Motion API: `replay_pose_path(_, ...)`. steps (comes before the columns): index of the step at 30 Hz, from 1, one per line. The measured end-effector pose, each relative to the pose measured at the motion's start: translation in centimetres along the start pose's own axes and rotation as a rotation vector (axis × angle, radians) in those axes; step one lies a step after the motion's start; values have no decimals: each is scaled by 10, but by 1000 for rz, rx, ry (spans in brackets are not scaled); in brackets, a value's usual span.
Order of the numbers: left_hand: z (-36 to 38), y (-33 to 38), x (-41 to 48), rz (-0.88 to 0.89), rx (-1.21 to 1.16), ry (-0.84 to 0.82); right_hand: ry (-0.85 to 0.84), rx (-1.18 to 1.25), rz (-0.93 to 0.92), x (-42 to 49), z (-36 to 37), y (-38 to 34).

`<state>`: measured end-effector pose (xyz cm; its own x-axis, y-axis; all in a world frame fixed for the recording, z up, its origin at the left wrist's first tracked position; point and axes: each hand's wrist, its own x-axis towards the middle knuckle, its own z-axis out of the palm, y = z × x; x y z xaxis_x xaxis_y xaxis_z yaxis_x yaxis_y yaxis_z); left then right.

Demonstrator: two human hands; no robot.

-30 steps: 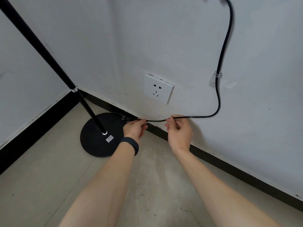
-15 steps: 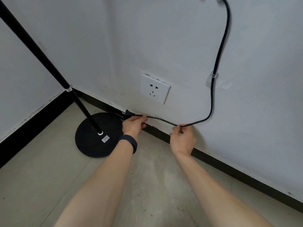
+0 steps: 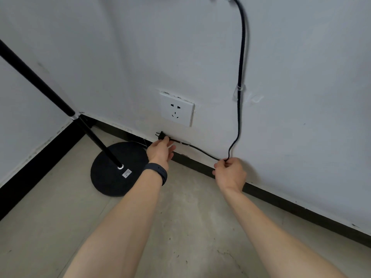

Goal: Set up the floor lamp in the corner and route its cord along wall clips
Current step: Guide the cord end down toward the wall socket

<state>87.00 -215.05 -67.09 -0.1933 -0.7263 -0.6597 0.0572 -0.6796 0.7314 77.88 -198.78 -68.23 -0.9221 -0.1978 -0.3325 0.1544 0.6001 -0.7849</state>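
- Nearest the camera, two bare forearms reach out over the floor [image 3: 180, 227] toward the wall; the left one wears a dark wristband [image 3: 157, 173].
- The right hand [image 3: 229, 173] sits low by the black skirting, its grip pinched together on the cord [image 3: 239, 109] at the bottom of the cord's hanging run.
- From that pinch the cord rises nearly straight up the wall, passes through a clear wall clip [image 3: 239, 91], and continues up out of the top of the view.
- The other way, the cord runs leftward and slightly upward along the skirting to the left hand [image 3: 160, 150].
- The left hand's fingers are closed around the back of the plug [image 3: 160, 135]; the hand hides exactly how they clamp it.
- The plug's long axis lies roughly level, prongs pointing left, toward the corner and away from the right hand.
- The wall socket [image 3: 177, 110] is above the plug and slightly to its right, close by but not touching; the left hand is clearly the nearer one.
- Judged from this, plugging in would call for lifting the plug and turning its prongs to face the wall, with the right hand feeding slack.
- Farther left, the lamp base [image 3: 112, 177] rests on the floor in the corner and the lamp pole [image 3: 50, 97] leans up out of view.
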Motion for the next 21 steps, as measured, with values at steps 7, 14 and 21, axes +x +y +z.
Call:
replay_pose_path(7, -4, 7, -8, 53, 20, -20, -23, 66, 28, 4, -8, 4)
replay_pose_path(14, -6, 6, -7, 118, 178, -40, -25, 184, 153, 7, -15, 4)
replay_pose_path(21, -14, 13, -6, 206, 333, -14, -95, -13, 28, 8, -30, 5)
